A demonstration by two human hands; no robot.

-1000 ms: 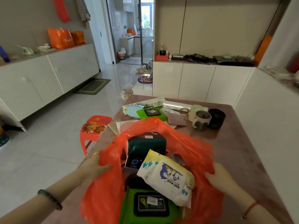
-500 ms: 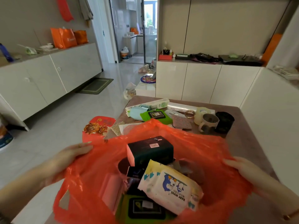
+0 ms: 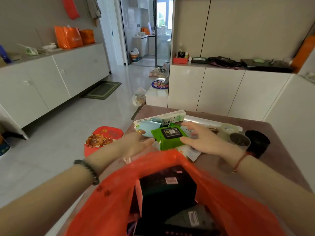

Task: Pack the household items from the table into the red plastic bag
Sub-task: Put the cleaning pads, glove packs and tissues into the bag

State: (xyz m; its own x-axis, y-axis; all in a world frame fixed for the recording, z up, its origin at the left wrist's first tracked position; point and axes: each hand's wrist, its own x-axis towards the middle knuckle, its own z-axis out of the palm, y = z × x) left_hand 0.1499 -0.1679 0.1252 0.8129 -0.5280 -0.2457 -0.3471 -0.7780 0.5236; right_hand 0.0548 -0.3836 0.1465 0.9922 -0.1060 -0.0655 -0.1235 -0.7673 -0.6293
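Left hand (image 3: pixel 134 144), right hand (image 3: pixel 202 140) outstretched, apparently open.

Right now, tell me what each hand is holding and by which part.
Nothing is gripped yet. The left hand and right hand, fingers extended, flank the green wipes pack at its left and right edges; contact cannot be told.

Location: a domestic living area. Indicators: low white cabinets (image 3: pixel 51 79) along the walls, orange shopping bags (image 3: pixel 68 37) on top, a doormat (image 3: pixel 102 90) on the tiled floor (image 3: pixel 68 133), shoes (image 3: pixel 156 72) by the kitchen doorway (image 3: pixel 146 31), a table (image 3: pixel 281 159), a red plastic stool (image 3: pixel 102 138).
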